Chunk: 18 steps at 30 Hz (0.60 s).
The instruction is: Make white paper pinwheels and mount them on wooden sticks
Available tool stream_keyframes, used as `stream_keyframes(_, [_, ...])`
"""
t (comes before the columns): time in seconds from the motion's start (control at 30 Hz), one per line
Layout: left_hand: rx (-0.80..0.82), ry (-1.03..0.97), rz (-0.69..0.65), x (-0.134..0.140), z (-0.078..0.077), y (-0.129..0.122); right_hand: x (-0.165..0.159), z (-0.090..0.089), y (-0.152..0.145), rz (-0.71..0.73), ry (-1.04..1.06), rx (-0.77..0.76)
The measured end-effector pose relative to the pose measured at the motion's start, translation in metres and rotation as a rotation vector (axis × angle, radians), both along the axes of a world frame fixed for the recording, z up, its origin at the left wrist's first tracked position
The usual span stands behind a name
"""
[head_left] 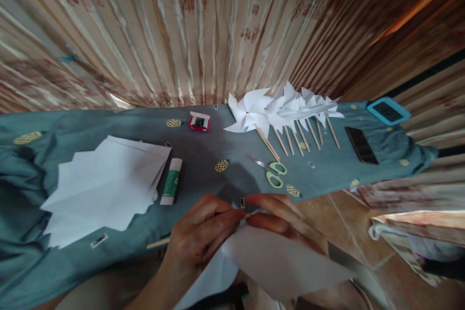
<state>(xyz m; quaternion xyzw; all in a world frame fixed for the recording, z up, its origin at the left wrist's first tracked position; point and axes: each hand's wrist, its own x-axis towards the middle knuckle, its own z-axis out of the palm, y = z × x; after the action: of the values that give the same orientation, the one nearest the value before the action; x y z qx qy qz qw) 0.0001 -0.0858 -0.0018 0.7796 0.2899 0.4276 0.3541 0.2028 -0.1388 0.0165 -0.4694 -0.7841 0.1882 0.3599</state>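
Note:
Near the table's front edge, my left hand [203, 227] and my right hand [286, 218] meet fingertip to fingertip at the centre of a white paper pinwheel [279, 261]. Its sheet hangs down toward me below my fingers. A wooden stick [158, 242] pokes out to the left from behind my left hand, which is closed around it. My right fingers pinch the folded paper at the middle. A small pale tip shows between both hands; the rest of the join is hidden by my fingers.
On the cloth-covered table [203, 150] lie stacked white paper [109, 184], a glue stick [171, 181], an open red box of small dark pieces [199, 122], scissors [272, 172], several finished pinwheels [250, 109], a phone [361, 145] and a blue-framed device [389, 110]. Curtains hang behind.

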Motion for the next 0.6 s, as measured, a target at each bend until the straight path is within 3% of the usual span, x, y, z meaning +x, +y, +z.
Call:
stream_keyframes(0.27, [-0.045, -0.009, -0.048, -0.001, 0.013, 0.008, -0.003, 0.001, -0.001, -0.041, 0.013, -0.051])
stream_keyframes(0.6, [-0.058, 0.023, -0.026, -0.006, 0.011, 0.008, -0.008, 0.002, -0.002, -0.089, -0.048, -0.046])
